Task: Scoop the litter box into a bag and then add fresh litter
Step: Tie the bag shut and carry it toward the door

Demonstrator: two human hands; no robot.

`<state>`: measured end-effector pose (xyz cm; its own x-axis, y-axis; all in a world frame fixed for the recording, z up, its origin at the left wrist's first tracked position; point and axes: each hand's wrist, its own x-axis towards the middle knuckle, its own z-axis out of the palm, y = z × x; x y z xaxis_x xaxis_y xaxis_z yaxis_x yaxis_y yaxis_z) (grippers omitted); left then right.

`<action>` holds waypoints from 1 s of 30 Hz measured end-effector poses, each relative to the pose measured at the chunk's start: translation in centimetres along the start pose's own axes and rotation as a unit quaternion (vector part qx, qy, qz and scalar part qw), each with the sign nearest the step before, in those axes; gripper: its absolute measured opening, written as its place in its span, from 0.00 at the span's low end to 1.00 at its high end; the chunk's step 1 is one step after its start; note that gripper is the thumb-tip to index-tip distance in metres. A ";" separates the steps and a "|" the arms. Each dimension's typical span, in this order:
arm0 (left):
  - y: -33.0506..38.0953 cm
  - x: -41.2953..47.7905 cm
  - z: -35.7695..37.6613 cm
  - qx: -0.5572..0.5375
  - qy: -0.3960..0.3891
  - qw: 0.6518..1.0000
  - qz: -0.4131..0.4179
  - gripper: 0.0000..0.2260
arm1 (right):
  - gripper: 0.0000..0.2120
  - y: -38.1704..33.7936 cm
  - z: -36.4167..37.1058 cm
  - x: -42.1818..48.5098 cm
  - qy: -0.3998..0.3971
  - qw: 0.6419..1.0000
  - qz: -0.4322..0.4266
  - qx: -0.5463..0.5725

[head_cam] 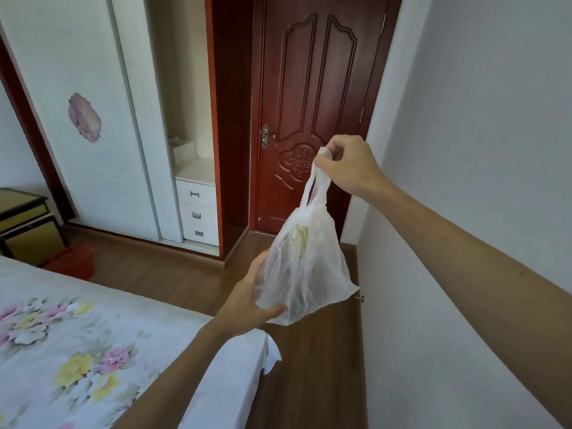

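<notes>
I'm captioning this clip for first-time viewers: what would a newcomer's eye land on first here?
A translucent white plastic bag hangs mid-frame, its handles pinched by the right hand while the left hand holds its bottom. Behind it stands a shut dark red door, and a floral bedspread fills the lower left.

Soft, even daylight; faint shadows; edges bowed, perhaps slightly blurred.

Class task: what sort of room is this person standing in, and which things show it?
Most likely a home bedroom: a floral-covered bed at lower left, a white sliding-door wardrobe with drawers, and a closed red-brown wooden door ahead.
</notes>
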<state>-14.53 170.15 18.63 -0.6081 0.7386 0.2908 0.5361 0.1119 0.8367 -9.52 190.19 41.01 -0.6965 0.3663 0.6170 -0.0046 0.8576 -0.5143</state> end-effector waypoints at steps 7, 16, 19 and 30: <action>-2.5 8.0 -0.8 -0.002 -0.006 1.000 0.009 0.43 | 0.08 4.1 2.4 6.3 0.010 1.000 0.012 0.012; -4.9 17.1 0.6 0.009 -0.016 1.000 -0.015 0.39 | 0.09 12.3 5.8 13.4 -0.003 0.998 0.021 0.053; -5.9 20.6 1.4 -0.003 -0.009 1.000 -0.024 0.40 | 0.09 15.4 6.6 16.1 -0.017 0.997 0.015 0.076; -7.6 31.2 3.6 -0.004 0.023 0.999 -0.033 0.41 | 0.08 23.6 10.1 25.6 -0.097 0.969 0.072 0.216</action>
<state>-35.51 194.74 19.72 -0.6681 0.6984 0.2565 0.4896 0.1530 0.8584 -34.72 216.11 38.63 -0.8341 0.3596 0.4183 -0.1683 0.5562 -0.8138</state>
